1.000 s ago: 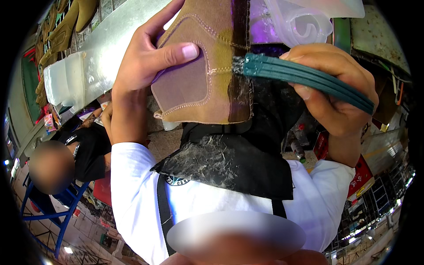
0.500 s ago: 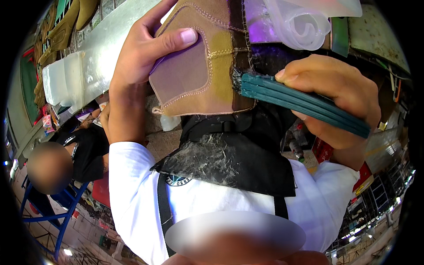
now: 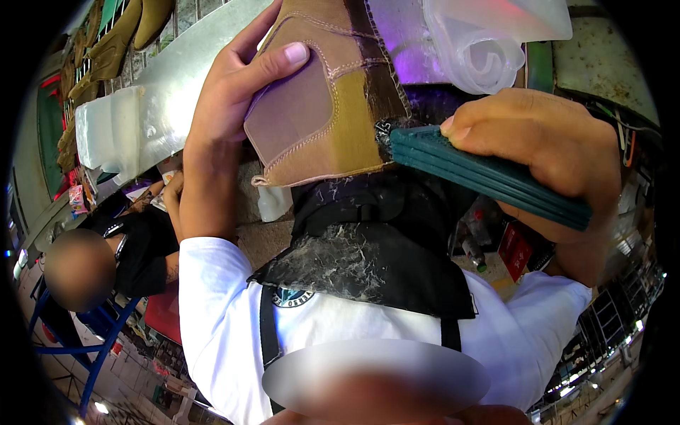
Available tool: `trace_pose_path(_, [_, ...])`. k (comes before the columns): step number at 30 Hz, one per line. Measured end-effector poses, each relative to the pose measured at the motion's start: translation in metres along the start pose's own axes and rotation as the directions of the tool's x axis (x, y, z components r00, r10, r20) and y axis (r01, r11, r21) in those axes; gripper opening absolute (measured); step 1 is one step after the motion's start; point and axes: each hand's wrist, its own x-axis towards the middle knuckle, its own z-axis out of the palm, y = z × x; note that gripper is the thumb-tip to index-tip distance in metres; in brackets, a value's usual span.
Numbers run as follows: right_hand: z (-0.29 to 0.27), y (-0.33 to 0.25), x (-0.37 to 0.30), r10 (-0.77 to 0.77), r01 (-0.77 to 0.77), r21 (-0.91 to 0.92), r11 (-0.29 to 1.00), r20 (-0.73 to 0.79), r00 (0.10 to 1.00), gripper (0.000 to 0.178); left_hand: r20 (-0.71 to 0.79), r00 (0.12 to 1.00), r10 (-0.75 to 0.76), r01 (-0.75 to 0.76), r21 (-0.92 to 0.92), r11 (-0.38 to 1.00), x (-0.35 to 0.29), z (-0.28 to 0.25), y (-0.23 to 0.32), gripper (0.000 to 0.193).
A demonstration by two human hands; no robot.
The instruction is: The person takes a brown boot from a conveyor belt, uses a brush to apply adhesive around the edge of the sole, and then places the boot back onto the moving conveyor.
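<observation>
Fingers [image 3: 280, 60] of my left hand [image 3: 227, 106] are clamped round the tan boot upper [image 3: 319, 106]; my right hand [image 3: 545, 149] is wrapped shut on the green brush [image 3: 489, 177].

Compared with a second ago, the boot piece has tilted left and the brush sits lower, its bristle end touching the dark glued strip. Bristles are hidden, the upper's top is cut off. Suede looks matte and stitched; the black apron [image 3: 368, 262] is crusted with dried glue.
</observation>
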Motion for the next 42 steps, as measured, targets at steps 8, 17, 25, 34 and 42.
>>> trace_pose_path(8, [-0.024,-0.019,0.022,-0.014,0.022,-0.125,0.992,0.066,0.998,0.029,0.060,0.997,-0.042,0.053,-0.199,0.979,0.007,-0.019,-0.001,0.077])
trace_pose_path(17, [-0.059,-0.029,0.027,-0.035,0.068,-0.206,0.976,0.158,0.987,0.026,-0.003,0.977,-0.211,0.186,-0.459,0.869,-0.005,-0.013,0.006,0.046])
trace_pose_path(25, [-0.073,-0.017,0.028,-0.114,0.133,-0.170,0.976,0.121,0.986,0.024,0.117,0.972,-0.202,0.228,-0.668,0.708,-0.019,-0.005,0.013,0.041])
trace_pose_path(34, [-0.078,-0.003,0.027,-0.174,0.176,-0.054,0.983,0.036,0.984,0.022,0.010,0.990,-0.140,0.102,-0.737,0.668,-0.041,-0.003,-0.006,0.038])
trace_pose_path(42, [-0.081,0.001,0.022,-0.186,0.187,0.025,0.982,-0.012,0.982,0.021,0.244,0.892,-0.381,0.409,-0.796,0.447,-0.072,-0.012,-0.029,0.034])
